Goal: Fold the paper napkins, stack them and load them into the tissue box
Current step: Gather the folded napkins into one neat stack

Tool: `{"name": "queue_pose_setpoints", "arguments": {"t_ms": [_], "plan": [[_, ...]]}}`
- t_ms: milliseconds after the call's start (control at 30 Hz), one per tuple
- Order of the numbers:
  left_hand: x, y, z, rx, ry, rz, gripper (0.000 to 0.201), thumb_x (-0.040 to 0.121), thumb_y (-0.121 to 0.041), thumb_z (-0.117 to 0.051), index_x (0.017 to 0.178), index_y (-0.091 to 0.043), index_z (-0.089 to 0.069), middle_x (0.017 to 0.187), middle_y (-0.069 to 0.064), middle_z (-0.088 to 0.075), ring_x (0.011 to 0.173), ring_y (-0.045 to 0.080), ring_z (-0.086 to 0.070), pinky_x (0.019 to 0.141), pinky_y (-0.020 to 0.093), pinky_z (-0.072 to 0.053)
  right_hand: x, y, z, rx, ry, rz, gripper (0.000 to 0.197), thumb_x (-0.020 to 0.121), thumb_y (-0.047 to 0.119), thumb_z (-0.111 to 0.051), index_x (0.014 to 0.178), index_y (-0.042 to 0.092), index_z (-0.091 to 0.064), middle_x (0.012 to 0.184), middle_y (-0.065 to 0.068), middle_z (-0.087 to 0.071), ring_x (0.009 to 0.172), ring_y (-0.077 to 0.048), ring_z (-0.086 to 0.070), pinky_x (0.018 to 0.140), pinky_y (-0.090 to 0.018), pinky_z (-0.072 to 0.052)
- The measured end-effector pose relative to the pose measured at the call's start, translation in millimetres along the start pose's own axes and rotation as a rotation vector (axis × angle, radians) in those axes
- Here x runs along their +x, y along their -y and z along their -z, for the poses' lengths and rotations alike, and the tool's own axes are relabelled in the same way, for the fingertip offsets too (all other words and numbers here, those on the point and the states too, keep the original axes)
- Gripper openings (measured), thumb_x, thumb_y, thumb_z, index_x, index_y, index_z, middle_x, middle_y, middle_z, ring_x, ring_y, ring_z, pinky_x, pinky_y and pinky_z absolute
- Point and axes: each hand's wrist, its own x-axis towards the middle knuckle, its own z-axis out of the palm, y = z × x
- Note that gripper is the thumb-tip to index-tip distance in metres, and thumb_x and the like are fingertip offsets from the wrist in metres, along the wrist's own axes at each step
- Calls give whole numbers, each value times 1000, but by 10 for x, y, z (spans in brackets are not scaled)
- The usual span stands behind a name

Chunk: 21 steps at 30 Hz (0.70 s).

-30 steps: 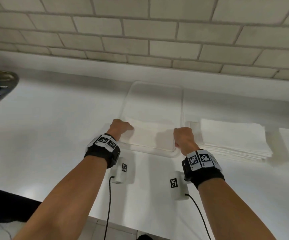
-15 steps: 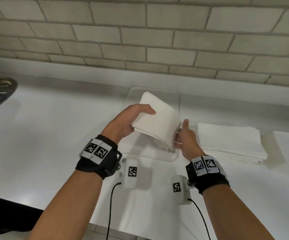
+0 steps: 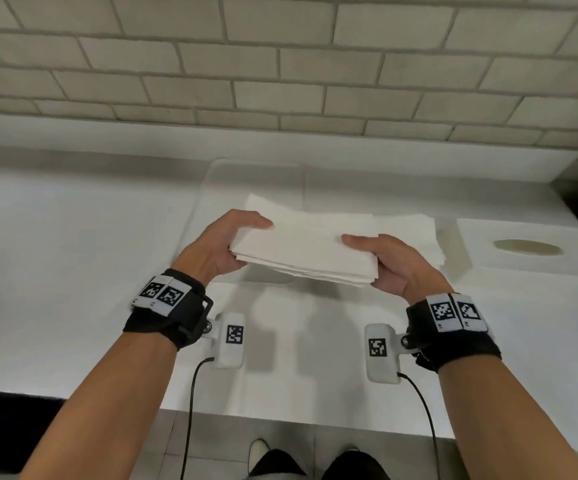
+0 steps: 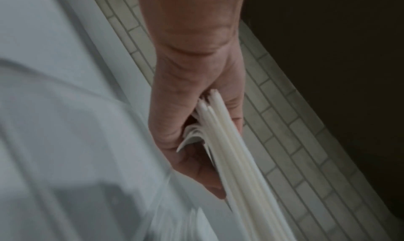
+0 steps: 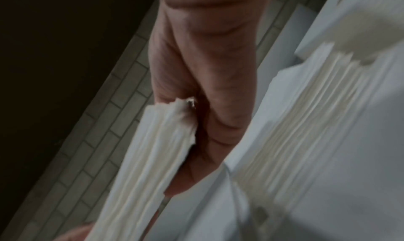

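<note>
A stack of folded white napkins [image 3: 305,251] hangs level above the counter, held at both ends. My left hand [image 3: 227,242] grips its left end, thumb on top and fingers underneath; the left wrist view shows the napkin edges [image 4: 220,141] pinched in that hand [image 4: 188,123]. My right hand [image 3: 384,261] grips the right end the same way, with the layered edges [image 5: 159,141] against its palm [image 5: 210,116]. A white tissue box [image 3: 523,251] with an oval slot on top sits at the right. A second pile of napkins [image 3: 415,230] lies flat between the held stack and the box.
A clear shallow tray [image 3: 256,181] lies on the white counter [image 3: 73,265] under and behind the held stack. A brick-tile wall [image 3: 280,64] runs along the back. The counter's front edge is near my body, with floor and shoes below.
Both hands have lifted the stack off the tray, turned it from tilted to level and carried it toward me. The view has swung right, bringing the tissue box into sight.
</note>
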Motion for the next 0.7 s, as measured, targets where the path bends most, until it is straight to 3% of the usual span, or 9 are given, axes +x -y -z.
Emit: {"name": "queue_pose_setpoints", "arguments": {"t_ms": [67, 133, 233, 333, 400, 500, 700], "plan": [[15, 201, -148, 52, 23, 65, 14, 76, -2, -72, 88, -9, -71, 91, 7, -74, 79, 21, -72, 63, 27, -58, -100, -125, 260, -113, -27, -10, 36, 84, 9, -69, 117, -5, -64, 113, -15, -72, 103, -27, -70, 94, -36, -53], [47, 414, -297, 167, 78, 141, 25, 79, -4, -73, 104, -3, -70, 103, 10, -74, 90, 24, -72, 74, 29, -60, -206, -259, 510, -180, -58, -28, 35, 85, 9, -70, 117, -2, -66, 113, -13, -73, 106, -26, -70, 98, -37, -51], [88, 736, -470, 261, 112, 214, 33, 82, -2, -72, 114, 3, -66, 116, 15, -70, 99, 27, -69, 82, 35, -58, -319, -486, 808, -208, -115, -36, 36, 86, 8, -69, 120, 1, -64, 117, -12, -71, 108, -25, -69, 90, -31, -55], [112, 991, -581, 299, 66, 153, 36, 78, 1, -75, 113, 3, -66, 116, 16, -71, 104, 29, -69, 91, 41, -56, -343, -699, 1027, -183, -155, -37, 39, 84, 6, -70, 121, -2, -63, 121, -18, -68, 114, -31, -65, 102, -41, -48], [112, 1105, -635, 303, 22, 94, 45, 74, 0, -79, 116, 5, -64, 113, 15, -72, 107, 31, -68, 97, 45, -53, -368, -795, 1118, -150, -171, -23, 39, 84, 5, -70, 121, -3, -63, 121, -18, -68, 114, -32, -64, 101, -40, -49], [114, 1185, -700, 257, -5, 47, 47, 74, 1, -77, 118, 7, -61, 115, 16, -72, 106, 32, -68, 98, 45, -52, -425, -872, 1196, -118, -175, 2, 38, 84, 4, -69, 121, -2, -63, 122, -18, -68, 115, -31, -65, 101, -39, -48], [73, 1231, -822, 231, 92, 19, 37, 80, 4, -71, 116, 1, -65, 116, 13, -71, 108, 28, -67, 90, 34, -54, -480, -885, 1227, -101, -192, 95, 31, 83, 6, -71, 114, 3, -67, 115, -16, -71, 111, -31, -67, 104, -43, -47]]}}
